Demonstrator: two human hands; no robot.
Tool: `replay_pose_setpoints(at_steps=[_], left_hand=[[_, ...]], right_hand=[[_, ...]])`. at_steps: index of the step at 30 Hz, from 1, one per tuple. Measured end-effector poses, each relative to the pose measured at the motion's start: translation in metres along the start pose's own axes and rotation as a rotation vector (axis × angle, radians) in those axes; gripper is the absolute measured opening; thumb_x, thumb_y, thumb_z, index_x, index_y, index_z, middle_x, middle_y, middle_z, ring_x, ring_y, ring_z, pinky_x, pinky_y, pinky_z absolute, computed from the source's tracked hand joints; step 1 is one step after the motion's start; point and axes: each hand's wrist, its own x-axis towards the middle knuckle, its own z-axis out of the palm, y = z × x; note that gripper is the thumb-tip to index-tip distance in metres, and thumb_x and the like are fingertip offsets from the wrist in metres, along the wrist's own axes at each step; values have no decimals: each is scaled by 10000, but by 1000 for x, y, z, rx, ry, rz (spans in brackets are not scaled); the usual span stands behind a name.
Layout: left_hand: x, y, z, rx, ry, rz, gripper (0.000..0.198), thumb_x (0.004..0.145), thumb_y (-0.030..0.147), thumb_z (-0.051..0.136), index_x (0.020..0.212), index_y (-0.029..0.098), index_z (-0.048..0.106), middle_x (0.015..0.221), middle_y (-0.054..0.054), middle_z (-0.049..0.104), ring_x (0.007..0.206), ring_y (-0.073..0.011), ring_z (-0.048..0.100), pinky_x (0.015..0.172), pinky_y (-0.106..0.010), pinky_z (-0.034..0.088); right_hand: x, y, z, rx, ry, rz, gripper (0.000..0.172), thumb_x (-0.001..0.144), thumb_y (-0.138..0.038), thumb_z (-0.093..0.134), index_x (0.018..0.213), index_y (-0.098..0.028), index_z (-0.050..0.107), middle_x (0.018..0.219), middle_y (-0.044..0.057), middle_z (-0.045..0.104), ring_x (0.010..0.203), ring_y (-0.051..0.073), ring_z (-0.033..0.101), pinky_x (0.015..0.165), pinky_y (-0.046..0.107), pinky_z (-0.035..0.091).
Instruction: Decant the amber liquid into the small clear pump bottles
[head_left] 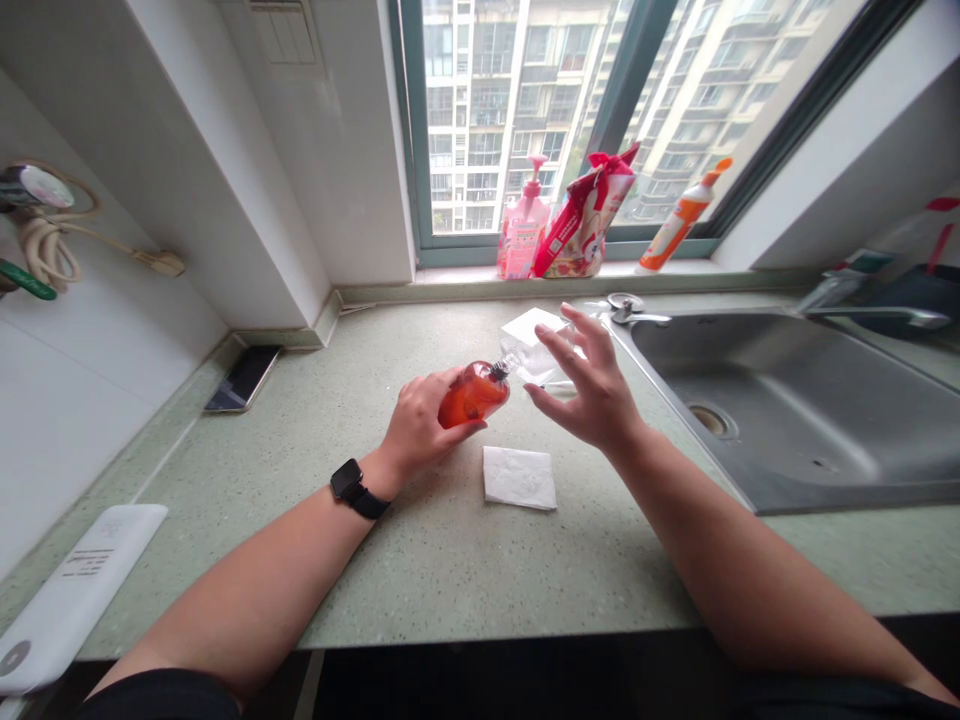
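Note:
My left hand (424, 420) is wrapped round a bottle (476, 395) of orange-red liquid. The bottle tilts, its black collar and clear top pointing up and to the right. To its right, my right hand (589, 385) is raised with fingers spread and nothing in it, a short way from the bottle's top. Behind the hands lies a tissue pack (532, 340) in clear plastic wrap, partly hidden by my right hand. A folded white paper tissue (519, 478) rests flat on the counter in front of the bottle.
A steel sink (810, 400) is on the right. A pink pump bottle (523, 230), a red and white bag (589, 220) and an orange bottle (681, 220) stand on the windowsill. At left lie a phone (244, 378) and a long white device (82, 590).

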Motion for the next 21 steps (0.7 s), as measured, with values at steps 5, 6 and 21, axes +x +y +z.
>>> replay_pose_setpoints(at_steps=[5,6,21], left_hand=[[0,0,0,15,-3,-9,752,927,669,747,1510,250,524,1376,-136,723,1183,-328,702,1061,-535,509],[0,0,0,15,-2,-8,751,928,670,745,1509,249,524,1374,-137,723,1186,-327,702,1061,-534,510],[0,-1,0,11,-1,-2,741,935,619,763,1529,253,514,1399,-138,712,1218,-320,695,1114,-552,499]], right_hand=[[0,1,0,4,-27,14,954,900,-305,797,1699,-438,292,1715,107,335,1523,437,467,1141,679,556],[0,1,0,6,-31,14,967,900,-295,793,1705,-435,276,1716,111,331,1525,437,463,1140,678,557],[-1,-1,3,-37,26,16,1065,895,-311,793,1738,-358,144,1671,160,428,1497,441,508,1181,684,521]])
